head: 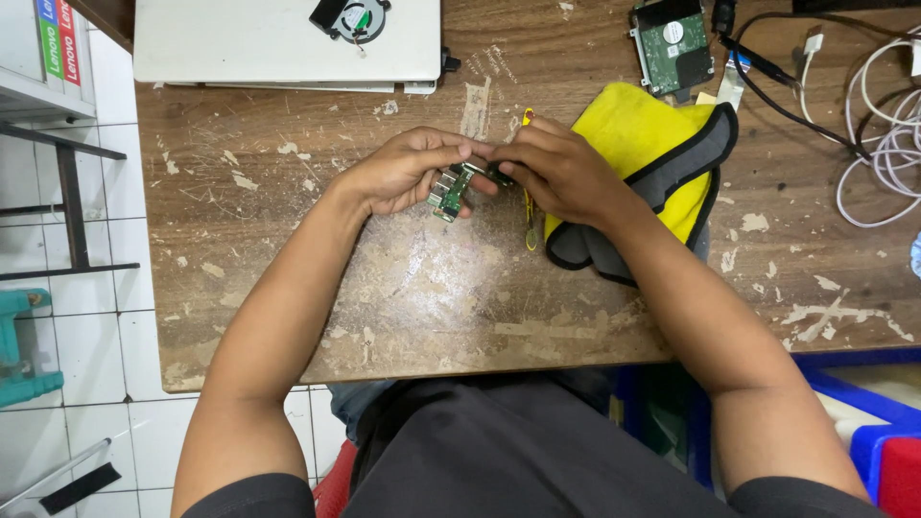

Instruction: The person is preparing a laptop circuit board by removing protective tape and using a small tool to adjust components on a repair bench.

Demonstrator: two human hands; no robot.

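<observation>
My left hand [408, 171] grips a small green circuit board [449, 195] with metal ports along one edge, holding it just above the worn wooden table [432, 288]. My right hand [556, 171] meets it from the right, fingertips pinched on the board's upper end. A thin yellow-handled tool [529, 225] sticks out beneath my right hand, and another yellow tip shows above the fingers. What exactly the right fingers pinch is hidden.
A yellow cloth with grey edging [652, 163] lies right of my hands. At the back sit a closed silver laptop [278, 38] with a small fan [351, 17] on it, a bare hard drive [672, 43], and black and white cables [883, 134]. Blue and red bins [863, 422] stand below right.
</observation>
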